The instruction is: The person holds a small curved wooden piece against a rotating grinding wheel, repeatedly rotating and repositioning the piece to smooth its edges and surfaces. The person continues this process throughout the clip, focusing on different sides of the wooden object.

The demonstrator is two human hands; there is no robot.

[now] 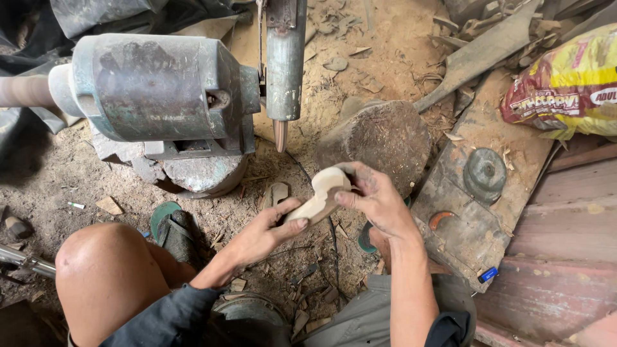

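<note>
Between the person's two hands, above the sawdust-strewn floor, a pale carved wooden piece with a curved, rounded outline is held up in front of the body. The left hand comes from below and to the left, its thumb lying across the lower end of the piece and its fingers closed underneath, so the wood sits on top of that hand and juts up and to the right from it. The right hand closes on the upper end from the right, thumb pressed on the near face and fingers curled over the far edge; the piece lies just left of its palm. Both hands are dusty and shut firmly on the wood. Directly beyond the piece a round wooden block stands on the floor, and a thin metal spindle tip points down from a worn green machine arm above it. Left of that sits a heavy grey-green motor housing on a stone base. A bare knee and a green sandal show at lower left. On the right a dusty plank carries a round green metal disc, with a yellow and red plastic bag beyond it.
</note>
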